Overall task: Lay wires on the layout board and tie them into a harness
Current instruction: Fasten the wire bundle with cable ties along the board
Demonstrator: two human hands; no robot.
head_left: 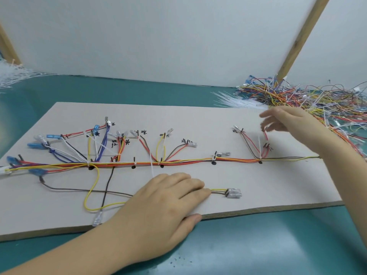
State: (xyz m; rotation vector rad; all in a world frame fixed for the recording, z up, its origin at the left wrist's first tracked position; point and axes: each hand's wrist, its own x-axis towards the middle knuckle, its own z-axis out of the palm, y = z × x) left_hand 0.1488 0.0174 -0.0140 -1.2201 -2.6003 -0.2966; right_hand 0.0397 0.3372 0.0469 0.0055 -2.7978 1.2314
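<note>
A grey layout board (268, 185) lies on the green table. Along its middle runs a bundle of coloured wires (188, 162) with branches to pegs and labelled marks, tied with white cable ties. My left hand (164, 203) lies flat on the board's near edge, its fingers pressing a yellow and a brown wire (218, 190) that end in clear terminals (234, 193). My right hand (288, 121) hovers over the board's far right, fingers loosely spread, by the upper end of a red wire (265, 135); whether it pinches that end I cannot tell.
A heap of loose coloured wires (317, 102) lies at the far right, with a bunch of white cable ties (234, 101) beside it. More white ties (12, 74) lie at the far left. A white wall panel with wooden posts stands behind.
</note>
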